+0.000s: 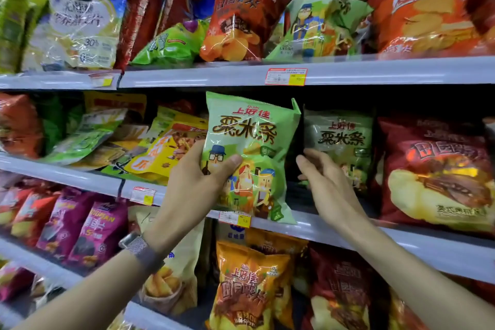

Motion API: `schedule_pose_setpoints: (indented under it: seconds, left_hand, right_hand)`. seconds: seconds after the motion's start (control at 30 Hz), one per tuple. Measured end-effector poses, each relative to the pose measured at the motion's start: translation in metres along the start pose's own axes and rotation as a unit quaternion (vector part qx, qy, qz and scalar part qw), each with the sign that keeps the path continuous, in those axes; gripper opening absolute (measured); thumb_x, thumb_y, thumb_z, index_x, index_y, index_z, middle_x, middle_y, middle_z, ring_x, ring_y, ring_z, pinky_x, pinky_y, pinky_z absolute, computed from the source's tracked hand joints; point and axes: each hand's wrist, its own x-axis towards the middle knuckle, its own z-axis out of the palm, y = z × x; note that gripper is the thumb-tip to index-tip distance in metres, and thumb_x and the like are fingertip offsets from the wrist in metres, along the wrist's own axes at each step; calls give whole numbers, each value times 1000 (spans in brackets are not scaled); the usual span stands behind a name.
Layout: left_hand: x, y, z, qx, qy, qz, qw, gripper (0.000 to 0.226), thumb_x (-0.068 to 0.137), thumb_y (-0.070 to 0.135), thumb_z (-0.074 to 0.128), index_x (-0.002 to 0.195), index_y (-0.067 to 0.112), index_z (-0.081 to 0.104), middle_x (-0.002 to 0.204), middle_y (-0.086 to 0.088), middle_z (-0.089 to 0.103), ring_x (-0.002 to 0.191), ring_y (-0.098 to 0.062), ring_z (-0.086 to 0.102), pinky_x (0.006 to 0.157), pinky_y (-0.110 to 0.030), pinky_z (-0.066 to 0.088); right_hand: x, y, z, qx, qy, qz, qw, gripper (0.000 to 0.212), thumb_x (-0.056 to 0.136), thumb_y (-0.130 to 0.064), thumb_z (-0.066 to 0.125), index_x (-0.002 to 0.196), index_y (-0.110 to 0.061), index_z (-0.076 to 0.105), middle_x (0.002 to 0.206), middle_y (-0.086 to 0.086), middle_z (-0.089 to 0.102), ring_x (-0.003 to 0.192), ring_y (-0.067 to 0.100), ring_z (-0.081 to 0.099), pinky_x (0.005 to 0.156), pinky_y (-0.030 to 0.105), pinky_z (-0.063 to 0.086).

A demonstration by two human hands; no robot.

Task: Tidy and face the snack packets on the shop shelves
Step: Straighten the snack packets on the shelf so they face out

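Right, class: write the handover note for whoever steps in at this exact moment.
Left hand: grips the green packet upright at the middle shelf's front edge.
Right hand: open, empty, reaching to the matching green packet further back.
Done: held packet faces front.
Left: seat it, pull its twin forward, straighten the leaning yellow packets to the left.

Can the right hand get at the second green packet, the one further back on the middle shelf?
Probably yes. The right hand is open and already at the rear green packet, with nothing between them; the left hand holds the front green packet off to the side.
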Motion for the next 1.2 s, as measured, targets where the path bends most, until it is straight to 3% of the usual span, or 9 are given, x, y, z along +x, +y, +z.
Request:
schedule_pose_setpoints:
  seconds: [0.2, 0.3, 0.43, 0.5, 0.6, 0.7, 0.8, 0.9, 1.2]
  left_hand:
    - [7, 17, 83, 23, -64, 29, 997, 25, 99, 42, 68, 122, 34, 60, 99, 18, 78, 85, 1, 74, 79, -33, 61]
    - [15, 20, 108, 50, -66, 43, 996, 24, 101, 42, 66, 121, 32, 59, 95, 15, 74, 80, 7, 69, 65, -11, 51]
    - [24, 27, 150, 25, -82, 23, 996, 27, 102, 35, 66, 124, 24, 55, 103, 13, 72, 80, 13, 68, 58, -6, 49]
    - [25, 23, 163, 23, -81, 20, 996, 28, 103, 33, 65, 125, 22, 53, 109, 10, 72, 86, 4, 70, 61, -8, 51]
    - [19, 13, 172, 24, -72, 8, 997, 26, 104, 36, 63, 121, 22, 50, 106, -5, 74, 86, -12, 73, 62, -26, 58]
    - [12, 9, 174, 41, -71, 29, 996, 28, 104, 39, 61, 122, 21, 49, 96, -12, 75, 81, -28, 72, 66, -40, 57]
    - [11, 11, 170, 55, -95, 17, 994, 33, 103, 43, 60, 128, 24, 48, 98, 0, 75, 80, -15, 71, 65, -28, 56]
    - [12, 9, 165, 87, -120, -40, 988, 43, 100, 57, 58, 127, 24, 50, 113, 8, 71, 95, -10, 71, 83, -32, 58]
    - [5, 8, 149, 179, -141, -68, 971, 64, 97, 75, 45, 125, 19, 58, 121, 0, 69, 110, -23, 67, 100, -45, 53]
  right_hand:
    - [-38, 4, -67, -66, 6, -22, 998, 50, 100, -60, 51, 146, -44, 44, 129, -26, 58, 118, -2, 57, 100, 29, 48]
    - [-40, 6, -80, -138, -16, -24, 990, 65, 97, -60, 57, 153, -39, 34, 143, -22, 50, 127, 6, 53, 108, 36, 46]
    - [-38, 10, -102, -191, -22, -21, 981, 72, 98, -47, 63, 159, -30, 28, 150, -12, 45, 133, 9, 46, 105, 28, 39]
    - [-39, 13, -105, -208, -43, -11, 977, 74, 98, -43, 63, 160, -28, 26, 154, -10, 40, 133, 8, 42, 100, 24, 34]
    - [-47, 24, -104, -250, -88, -22, 964, 85, 99, -45, 58, 166, -26, 7, 172, -8, 10, 156, 9, 12, 123, 28, 19]
    - [-53, 33, -106, -315, -139, -32, 938, 91, 102, -47, 51, 165, -22, -9, 172, -8, -15, 158, 10, -8, 126, 27, 6]
    - [-53, 34, -110, -328, -154, -34, 932, 90, 102, -49, 49, 165, -20, -8, 172, -8, -14, 159, 13, -5, 125, 27, 6]
    - [-50, 36, -112, -319, -157, -45, 934, 90, 100, -52, 50, 166, -22, -4, 173, -8, -9, 159, 13, 1, 128, 31, 11]
    - [-56, 47, -119, -313, -162, -72, 933, 87, 100, -55, 48, 165, -27, -2, 172, -13, -9, 158, 9, 0, 128, 32, 13]
